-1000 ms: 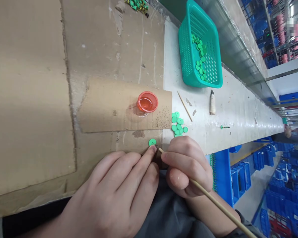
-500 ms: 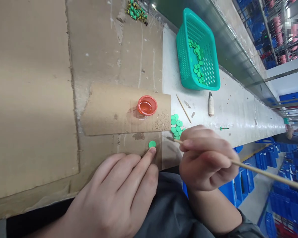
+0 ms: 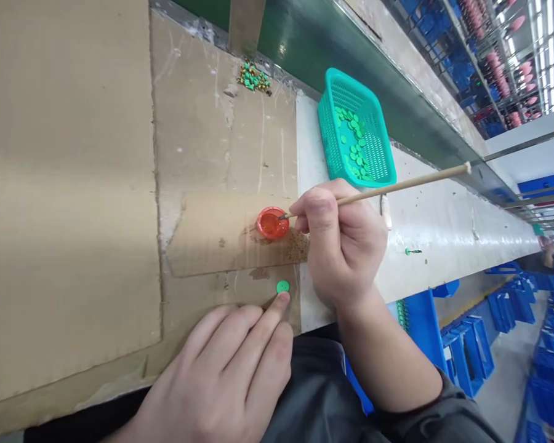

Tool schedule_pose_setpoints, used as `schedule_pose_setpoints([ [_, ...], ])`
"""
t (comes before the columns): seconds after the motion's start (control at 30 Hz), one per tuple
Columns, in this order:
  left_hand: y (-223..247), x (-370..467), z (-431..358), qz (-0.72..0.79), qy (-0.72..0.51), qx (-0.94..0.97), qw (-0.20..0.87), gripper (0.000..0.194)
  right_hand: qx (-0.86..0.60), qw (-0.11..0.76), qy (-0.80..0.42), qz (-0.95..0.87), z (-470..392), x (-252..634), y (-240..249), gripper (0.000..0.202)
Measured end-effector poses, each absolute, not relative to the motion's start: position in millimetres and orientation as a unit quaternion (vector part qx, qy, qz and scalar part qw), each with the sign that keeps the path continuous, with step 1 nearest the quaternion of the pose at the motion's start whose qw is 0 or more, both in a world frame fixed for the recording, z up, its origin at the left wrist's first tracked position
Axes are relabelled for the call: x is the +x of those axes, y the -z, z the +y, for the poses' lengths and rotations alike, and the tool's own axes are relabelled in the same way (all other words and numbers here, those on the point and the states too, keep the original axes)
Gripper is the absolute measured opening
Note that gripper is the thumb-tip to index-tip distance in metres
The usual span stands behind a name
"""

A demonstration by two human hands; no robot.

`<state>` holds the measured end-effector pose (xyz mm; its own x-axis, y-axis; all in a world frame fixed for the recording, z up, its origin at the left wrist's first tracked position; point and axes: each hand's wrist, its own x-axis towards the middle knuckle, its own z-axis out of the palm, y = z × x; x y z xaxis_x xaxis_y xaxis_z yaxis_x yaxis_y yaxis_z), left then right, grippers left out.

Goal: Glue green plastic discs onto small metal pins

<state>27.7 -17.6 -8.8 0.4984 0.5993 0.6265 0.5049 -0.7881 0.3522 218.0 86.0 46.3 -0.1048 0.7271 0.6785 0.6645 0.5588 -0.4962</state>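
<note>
A thin wooden brush (image 3: 406,184) is pinched in my right hand (image 3: 344,240). Its dark tip dips into a small red cup (image 3: 260,232) of reddish, clear liquid. The cup stands on a strip of cardboard (image 3: 203,234). My left hand (image 3: 240,363) lies on the table, fingers stretched out, the index fingertip at the near edge of a flat green button (image 3: 283,286). Small holes show in the button's face. My right hand covers the spot where loose green buttons lay earlier.
A teal basket (image 3: 329,132) holding many green buttons stands beyond my right hand. A pile of small green-and-yellow pieces (image 3: 253,77) lies at the far edge. A white-handled tool (image 3: 386,212) and one green-headed piece (image 3: 409,251) lie farther right. Blue bins (image 3: 471,351) stand below.
My right hand has moved forward and left, bringing the brush from beside the loose buttons into the red cup. My left fingertip stays at the green button. The whole view has shifted slightly.
</note>
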Motion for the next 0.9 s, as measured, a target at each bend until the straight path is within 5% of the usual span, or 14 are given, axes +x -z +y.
schedule_pose_setpoints([
  [0.9, 11.3, 25.1, -21.2, 0.318, -0.379, 0.866, 0.074, 0.010, -0.499, 0.481, -0.009, -0.721, 75.9, 217.2, -57.1, 0.045],
])
